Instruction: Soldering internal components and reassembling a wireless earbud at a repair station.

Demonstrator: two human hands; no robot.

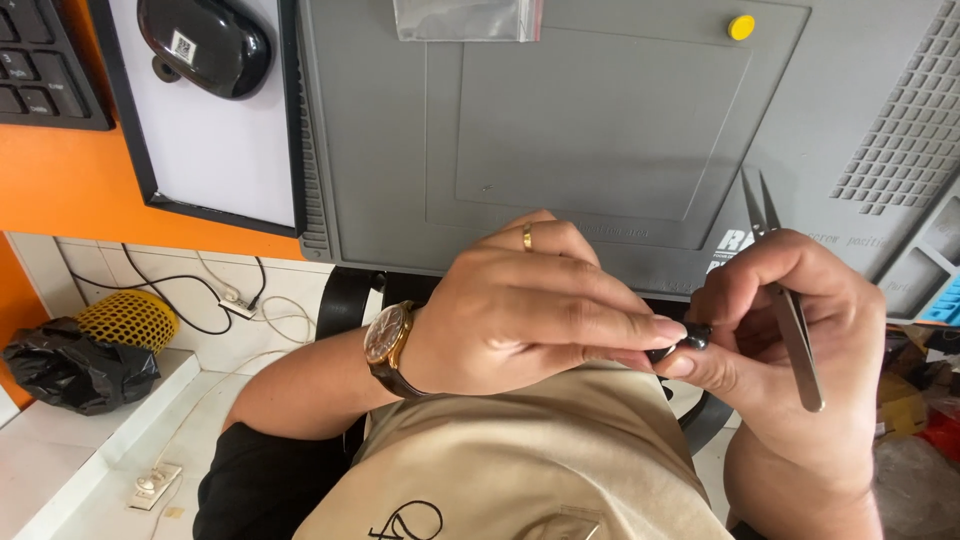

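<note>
One keyboard [45,60] occupies the far left corner of the orange tabletop [60,190]. Beside it lies one white pad with a black frame [215,150], carrying one black mouse [205,42]; a small square white label sits on the mouse's upper face. Below the tabletop edge, on the floor, are one crumpled black bag [75,365], one yellow mesh sleeve [130,318] touching it, loose white and black cables [215,295] and one white power strip [152,485].

One grey work mat [600,130] covers the centre and right of the tabletop. One clear plastic pouch [467,18] with a red edge lies at its top edge, and one round yellow button-shaped piece [741,27] lies to the pouch's right. Raised lettering marks the mat's lower border, partly hidden by the hands.

The left hand [520,310] wears one gold ring [527,237] and one brown-strapped wristwatch [385,345]. Its grip is pinched on one small black part [685,342], held over the lap just off the mat's near edge. The right hand [790,340] also pinches this part with thumb and forefinger, while one pair of metal tweezers [790,300] rests clamped between its fingers, tips pointing up over the mat.
</note>
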